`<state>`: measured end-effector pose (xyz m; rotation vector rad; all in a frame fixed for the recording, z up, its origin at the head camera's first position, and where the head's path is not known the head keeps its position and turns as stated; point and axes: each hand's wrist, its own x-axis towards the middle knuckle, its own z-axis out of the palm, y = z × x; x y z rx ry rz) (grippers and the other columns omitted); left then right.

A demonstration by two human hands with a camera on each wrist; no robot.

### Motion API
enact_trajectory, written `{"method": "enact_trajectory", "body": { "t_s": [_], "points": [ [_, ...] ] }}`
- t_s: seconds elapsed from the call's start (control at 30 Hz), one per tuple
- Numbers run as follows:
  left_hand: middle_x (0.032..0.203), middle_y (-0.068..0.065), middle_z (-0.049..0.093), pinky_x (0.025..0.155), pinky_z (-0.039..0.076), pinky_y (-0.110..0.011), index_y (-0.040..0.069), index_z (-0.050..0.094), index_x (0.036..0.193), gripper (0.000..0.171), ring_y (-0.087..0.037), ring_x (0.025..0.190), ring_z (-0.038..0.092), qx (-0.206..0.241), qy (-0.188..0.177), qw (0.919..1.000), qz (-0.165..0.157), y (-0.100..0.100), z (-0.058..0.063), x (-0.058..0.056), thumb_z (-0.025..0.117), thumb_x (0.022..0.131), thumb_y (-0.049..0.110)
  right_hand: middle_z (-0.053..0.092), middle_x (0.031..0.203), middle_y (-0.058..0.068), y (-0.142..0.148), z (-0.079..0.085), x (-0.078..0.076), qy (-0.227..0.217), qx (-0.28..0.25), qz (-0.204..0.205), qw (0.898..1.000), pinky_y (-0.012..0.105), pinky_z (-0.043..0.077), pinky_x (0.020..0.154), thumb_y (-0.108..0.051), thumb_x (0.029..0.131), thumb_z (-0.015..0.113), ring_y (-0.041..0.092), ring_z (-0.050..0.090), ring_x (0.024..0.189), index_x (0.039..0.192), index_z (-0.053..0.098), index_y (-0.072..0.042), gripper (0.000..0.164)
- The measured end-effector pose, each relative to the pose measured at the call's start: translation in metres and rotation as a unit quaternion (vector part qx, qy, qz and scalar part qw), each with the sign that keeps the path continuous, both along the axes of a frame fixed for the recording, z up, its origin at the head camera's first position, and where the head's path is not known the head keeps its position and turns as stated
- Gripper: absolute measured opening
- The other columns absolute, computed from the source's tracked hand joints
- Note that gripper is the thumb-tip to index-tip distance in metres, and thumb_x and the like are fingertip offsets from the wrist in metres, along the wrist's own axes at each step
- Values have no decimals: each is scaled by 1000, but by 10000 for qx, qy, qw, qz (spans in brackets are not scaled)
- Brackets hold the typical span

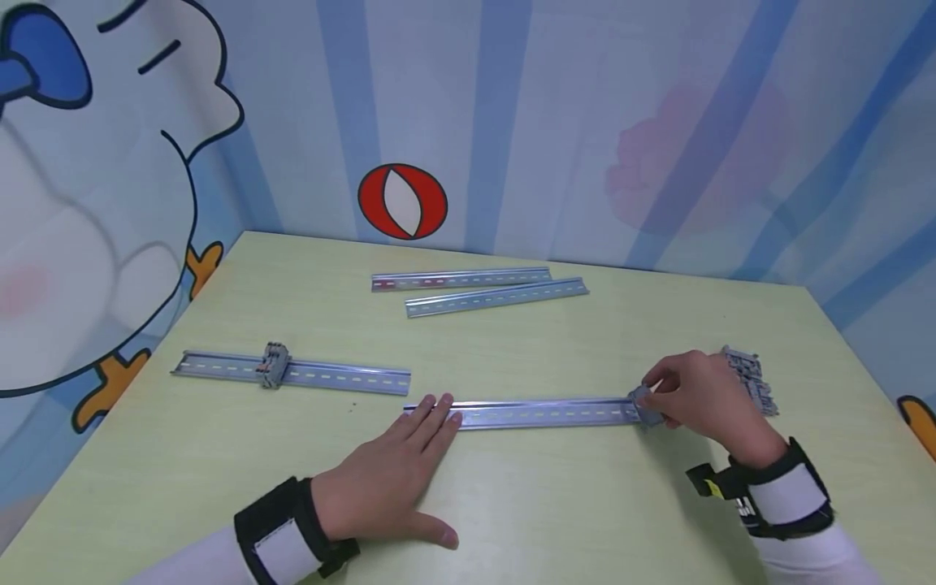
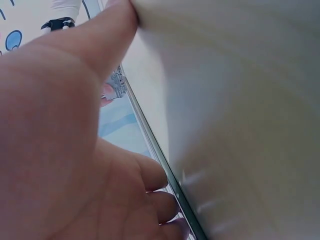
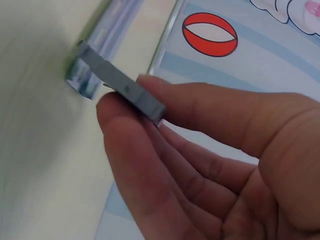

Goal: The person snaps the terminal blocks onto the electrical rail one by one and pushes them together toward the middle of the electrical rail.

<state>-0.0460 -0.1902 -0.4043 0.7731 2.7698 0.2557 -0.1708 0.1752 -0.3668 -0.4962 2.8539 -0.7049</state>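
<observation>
Right grip pinches a grey block right at the end of the near rail, contact unclear | left grip spread wide, resting across that rail's left end | grey pile just beside the right grip, on the worktop

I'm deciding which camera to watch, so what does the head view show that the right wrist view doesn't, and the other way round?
Only the head view: the left hand resting on the left end of the front rail, two rails at the back, a left rail bearing grey parts, and a grey pile at far right.

Only the right wrist view: the palm side of the right hand, and a close-up of the narrow side of the grey block.

Both: that hand pinching the block at the front rail's right end, and the red-and-white ball picture.
</observation>
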Motion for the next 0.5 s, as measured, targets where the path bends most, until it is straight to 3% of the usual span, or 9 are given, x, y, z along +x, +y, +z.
{"method": "enact_trajectory", "body": {
  "t_s": [0.17,0.37,0.5],
  "points": [
    [163,-14,-1,119,17,-46,6,12,157,122,-31,150,0,17,-19,10000,-19,0,0,0,56,72,82,69,70,3,-5,-7,1,488,68,-63,9988,31,47,49,-11,82,73,12,58,52,95,72,2,19],
    [164,-13,-1,119,16,-46,7,9,157,122,-31,150,0,-15,20,10000,-73,0,1,-1,55,73,82,69,73,10,-14,-12,3,1135,187,-95,9933,29,47,48,-5,79,72,12,58,55,86,69,3,11],
    [164,-14,-1,119,17,-46,8,9,157,121,-32,150,0,-31,4,10000,-83,-1,1,-1,55,73,82,67,73,11,-20,-16,2,1291,130,-148,9914,30,47,50,-2,79,67,14,57,55,84,66,3,7]
  ]
}}
